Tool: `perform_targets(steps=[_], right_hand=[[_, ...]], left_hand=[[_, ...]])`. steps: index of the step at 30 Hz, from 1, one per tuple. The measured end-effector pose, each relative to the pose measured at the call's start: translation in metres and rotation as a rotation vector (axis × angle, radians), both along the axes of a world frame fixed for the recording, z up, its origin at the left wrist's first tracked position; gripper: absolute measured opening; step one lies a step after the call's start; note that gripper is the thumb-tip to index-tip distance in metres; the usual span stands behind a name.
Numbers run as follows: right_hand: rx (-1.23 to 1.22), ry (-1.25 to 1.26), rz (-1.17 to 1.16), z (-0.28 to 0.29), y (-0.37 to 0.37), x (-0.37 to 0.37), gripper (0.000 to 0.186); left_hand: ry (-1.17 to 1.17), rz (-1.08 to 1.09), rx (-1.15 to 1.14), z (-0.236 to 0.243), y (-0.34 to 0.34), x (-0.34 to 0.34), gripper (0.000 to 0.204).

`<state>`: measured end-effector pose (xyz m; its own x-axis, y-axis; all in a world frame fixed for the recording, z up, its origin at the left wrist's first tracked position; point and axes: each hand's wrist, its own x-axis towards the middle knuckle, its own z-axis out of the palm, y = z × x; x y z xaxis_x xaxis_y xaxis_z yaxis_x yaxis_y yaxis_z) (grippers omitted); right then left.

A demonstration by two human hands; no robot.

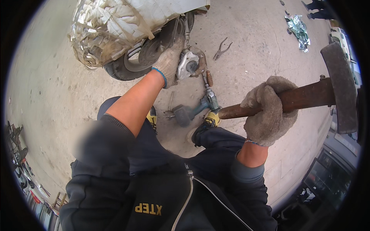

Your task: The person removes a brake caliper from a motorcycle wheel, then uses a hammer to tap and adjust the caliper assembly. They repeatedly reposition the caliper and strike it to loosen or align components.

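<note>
My left hand (168, 63), in a pale glove with a blue cuff, grips the dark metal disc (153, 48) beside a tyre (115, 71) under a panel wrapped in torn plastic (100, 32). Its fingertips are partly hidden. Just right of it is a silver metal caliper-like part (188, 62). My right hand (269, 109), gloved, is closed round the wooden handle of a large hammer (338, 86), raised at the right. Below the silver part, a cordless power tool (184, 114) lies on the floor near my yellow shoes, beside a small wooden-handled tool (209, 78).
Pliers (221, 50) and crumpled foil (298, 32) lie on the concrete floor (254, 54). Another person's legs (320, 10) show at the top right. Scattered tools (23, 161) line the far left edge, and dark equipment (320, 173) stands at the lower right.
</note>
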<state>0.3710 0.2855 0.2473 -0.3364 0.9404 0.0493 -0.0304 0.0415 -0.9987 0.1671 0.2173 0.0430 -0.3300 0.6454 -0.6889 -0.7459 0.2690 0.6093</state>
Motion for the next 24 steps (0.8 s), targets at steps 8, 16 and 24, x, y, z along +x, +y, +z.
perform_targets(steps=[8,16,24], right_hand=[[0.017,-0.857,0.316,-0.121,0.006,-0.021,0.024],[0.015,-0.167,0.001,0.004,0.010,0.008,0.020],[0.111,-0.867,0.353,-0.108,0.002,-0.021,0.022]], left_hand=[[-0.114,0.121,0.124,0.031,0.002,0.005,0.066],[-0.192,-0.001,0.179,0.012,0.005,0.004,0.073],[-0.150,0.026,0.254,0.015,0.002,-0.004,0.065]])
